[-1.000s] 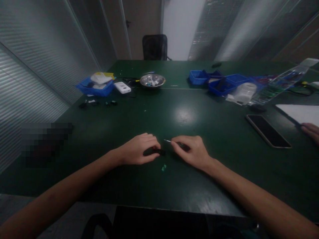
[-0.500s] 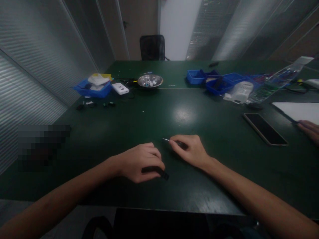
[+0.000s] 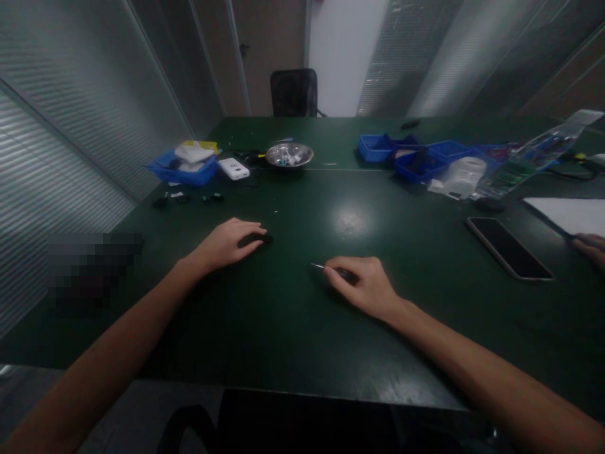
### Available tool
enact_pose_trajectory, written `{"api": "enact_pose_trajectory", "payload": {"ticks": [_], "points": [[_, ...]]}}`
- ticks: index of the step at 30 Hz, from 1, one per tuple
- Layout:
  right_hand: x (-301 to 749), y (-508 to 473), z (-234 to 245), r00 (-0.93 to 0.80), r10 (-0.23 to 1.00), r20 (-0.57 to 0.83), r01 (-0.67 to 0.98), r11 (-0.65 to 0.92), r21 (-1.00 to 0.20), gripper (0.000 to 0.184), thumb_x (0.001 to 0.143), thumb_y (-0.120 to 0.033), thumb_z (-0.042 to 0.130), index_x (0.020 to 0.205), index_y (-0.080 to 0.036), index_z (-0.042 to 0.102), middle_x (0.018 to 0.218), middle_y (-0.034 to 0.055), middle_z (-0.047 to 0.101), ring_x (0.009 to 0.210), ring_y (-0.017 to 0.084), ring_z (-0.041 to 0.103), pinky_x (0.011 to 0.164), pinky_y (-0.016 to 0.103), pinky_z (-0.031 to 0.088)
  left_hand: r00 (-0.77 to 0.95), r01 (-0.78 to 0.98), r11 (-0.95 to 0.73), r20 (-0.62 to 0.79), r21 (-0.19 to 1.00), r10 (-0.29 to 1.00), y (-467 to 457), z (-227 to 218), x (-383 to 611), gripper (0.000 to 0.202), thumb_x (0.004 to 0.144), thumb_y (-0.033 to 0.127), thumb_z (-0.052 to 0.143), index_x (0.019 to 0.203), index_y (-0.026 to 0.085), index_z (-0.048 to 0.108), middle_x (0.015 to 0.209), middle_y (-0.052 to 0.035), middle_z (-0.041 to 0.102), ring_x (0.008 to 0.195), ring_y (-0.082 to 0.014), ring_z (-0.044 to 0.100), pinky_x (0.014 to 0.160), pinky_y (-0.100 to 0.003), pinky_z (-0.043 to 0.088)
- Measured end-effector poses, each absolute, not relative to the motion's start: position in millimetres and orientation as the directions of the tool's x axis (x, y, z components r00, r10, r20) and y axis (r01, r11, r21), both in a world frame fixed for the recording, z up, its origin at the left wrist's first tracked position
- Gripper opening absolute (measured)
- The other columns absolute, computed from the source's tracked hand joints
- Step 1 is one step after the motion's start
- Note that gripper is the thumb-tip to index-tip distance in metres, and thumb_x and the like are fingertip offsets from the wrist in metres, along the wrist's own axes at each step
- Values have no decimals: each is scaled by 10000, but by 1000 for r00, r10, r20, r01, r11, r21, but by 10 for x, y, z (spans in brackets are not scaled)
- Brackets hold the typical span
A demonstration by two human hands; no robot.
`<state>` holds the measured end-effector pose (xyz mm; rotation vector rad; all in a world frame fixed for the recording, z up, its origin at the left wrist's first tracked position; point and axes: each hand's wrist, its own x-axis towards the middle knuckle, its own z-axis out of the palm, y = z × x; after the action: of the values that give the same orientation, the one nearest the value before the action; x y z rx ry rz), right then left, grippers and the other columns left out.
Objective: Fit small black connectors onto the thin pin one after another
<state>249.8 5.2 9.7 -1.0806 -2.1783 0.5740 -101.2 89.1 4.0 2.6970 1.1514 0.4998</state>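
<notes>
My left hand (image 3: 231, 241) is over the left-middle of the green table, with thumb and fingers closed on a small black curved piece (image 3: 265, 239). Most of that piece is hidden by the fingers; I cannot make out its exact kind. To the right and nearer me, my right hand (image 3: 363, 284) rests on the tabletop. It grips a small screwdriver (image 3: 347, 275) with a dark handle, whose thin metal shaft points left from between thumb and forefinger.
A blue bin (image 3: 184, 173), white power bank (image 3: 234, 168) and metal bowl (image 3: 289, 155) stand far left and centre. Blue trays (image 3: 375, 148), a plastic bottle (image 3: 532, 154) and a phone (image 3: 509, 248) lie right. Another person's hand (image 3: 590, 246) is at the right edge.
My left hand has moved forward and left, away from my right hand, carrying the black curved piece. The right hand keeps its place with the screwdriver.
</notes>
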Motion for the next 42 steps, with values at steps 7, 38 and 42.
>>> {"api": "enact_pose_trajectory", "payload": {"ticks": [7,38,42], "points": [[2512,42,88,-466,817,339,553,568,-609,241,979,-329,555,978,-185,748,801,-1,737,602,104,624,589,238,433,398,885,-433,204,173,894,1092,19,-1345,409,985,457,498,1296,238,649,1289,-68,667,1150,-276,623,993,-437,459],[2503,36,107,-481,824,300,575,555,-602,276,981,-351,529,959,-185,748,775,6,734,581,106,613,576,243,425,-155,987,143,247,68,957,1223,-39,-2221,373,919,181,507,1235,102,689,1103,-129,685,928,-245,600,914,-384,472],[2507,37,102,-490,819,298,565,559,-607,280,985,-354,523,976,-184,745,782,9,737,587,107,618,572,240,429,-132,991,119,251,66,959,1251,-53,-2304,331,951,241,502,1151,85,715,1068,-130,682,942,-253,600,927,-387,464]]}}
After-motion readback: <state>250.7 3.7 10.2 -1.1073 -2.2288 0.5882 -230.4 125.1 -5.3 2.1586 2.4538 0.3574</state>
